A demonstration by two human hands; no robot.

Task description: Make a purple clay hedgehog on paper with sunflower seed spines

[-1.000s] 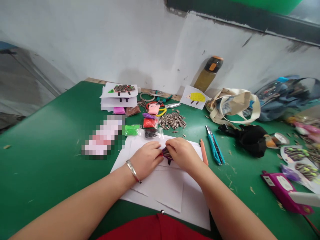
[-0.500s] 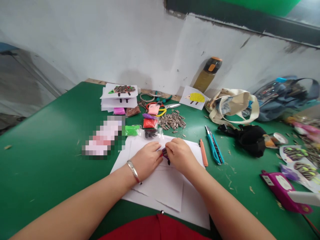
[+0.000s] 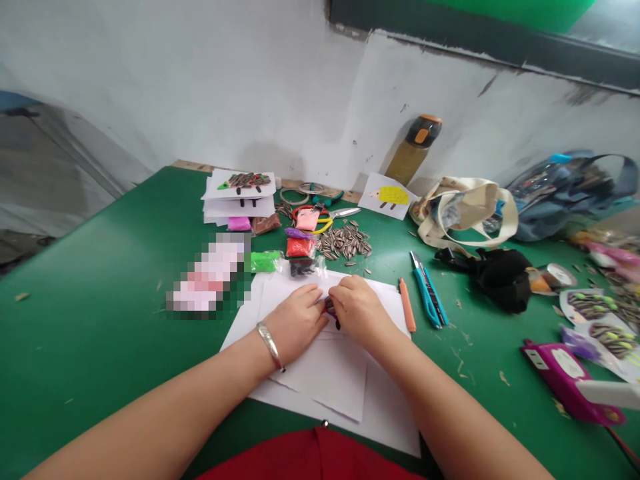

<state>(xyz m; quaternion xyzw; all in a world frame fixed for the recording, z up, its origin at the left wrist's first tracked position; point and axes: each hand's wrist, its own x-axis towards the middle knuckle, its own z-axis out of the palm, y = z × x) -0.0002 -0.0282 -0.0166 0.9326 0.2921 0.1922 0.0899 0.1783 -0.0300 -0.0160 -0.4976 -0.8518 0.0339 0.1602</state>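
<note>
White paper sheets (image 3: 325, 380) lie stacked on the green table. On the top sheet, a small dark and purple seed-covered figure (image 3: 331, 308) shows between my hands, mostly covered by them. My left hand (image 3: 295, 321), with a silver bangle at the wrist, rests on the paper at the figure's left side, fingers close together. From the right, my right hand (image 3: 357, 308) has its fingers bent and pressed together over the figure; whatever its fingertips hold is hidden. Just beyond lie a black clay packet (image 3: 302, 267), a red packet (image 3: 300, 247) and a pile of sunflower seeds (image 3: 346, 241).
A blue cutter (image 3: 429, 293) and an orange stick (image 3: 407, 305) lie right of the paper. Farther back are scissors (image 3: 345, 213), a bottle (image 3: 414, 150), a cloth bag (image 3: 467, 210) and a hedgehog picture (image 3: 387, 195). A magenta glue gun (image 3: 565, 380) lies at right.
Both hands stay at the figure with barely any movement. The left forearm has shifted very slightly, and the view has moved a little.
</note>
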